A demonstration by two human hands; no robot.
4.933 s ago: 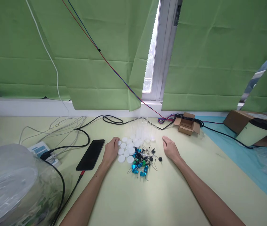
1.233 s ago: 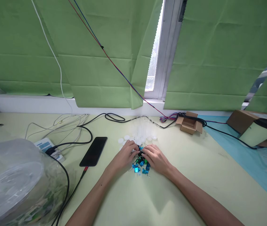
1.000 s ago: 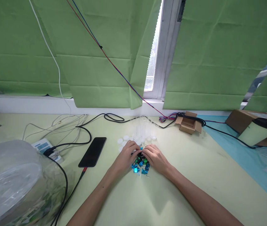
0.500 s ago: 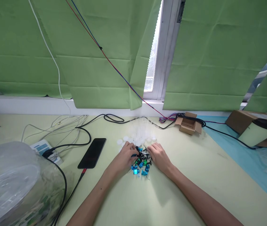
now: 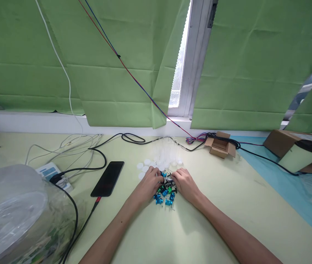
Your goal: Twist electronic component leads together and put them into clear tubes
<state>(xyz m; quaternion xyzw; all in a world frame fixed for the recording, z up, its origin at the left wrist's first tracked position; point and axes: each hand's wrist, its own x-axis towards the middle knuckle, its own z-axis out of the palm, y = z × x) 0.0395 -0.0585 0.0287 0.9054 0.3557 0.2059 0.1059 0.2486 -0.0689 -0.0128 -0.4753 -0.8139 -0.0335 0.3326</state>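
Note:
A pile of small blue, green and black parts (image 5: 165, 191), some with thin metal pins, lies on the table between my two hands. My left hand (image 5: 148, 185) is at the pile's left edge, its fingers curled and pinched together over the parts. From the right side, my right hand (image 5: 184, 185) reaches into the same pile with thumb and fingers closed. Whatever sits between the fingertips is too small to name. Just behind the hands are several round white lids (image 5: 147, 161) and clear containers (image 5: 166, 152).
A black phone (image 5: 107, 179) with a cable lies left of my hands. Further left are a white power strip (image 5: 51, 174), tangled cables and a large clear plastic bag (image 5: 10, 212). An open small cardboard box (image 5: 221, 146) stands at the back right, a bigger box (image 5: 290, 145) beyond it.
Both hands stay at the pile with only small finger movements. My left hand has shifted slightly to the right. The surroundings look the same.

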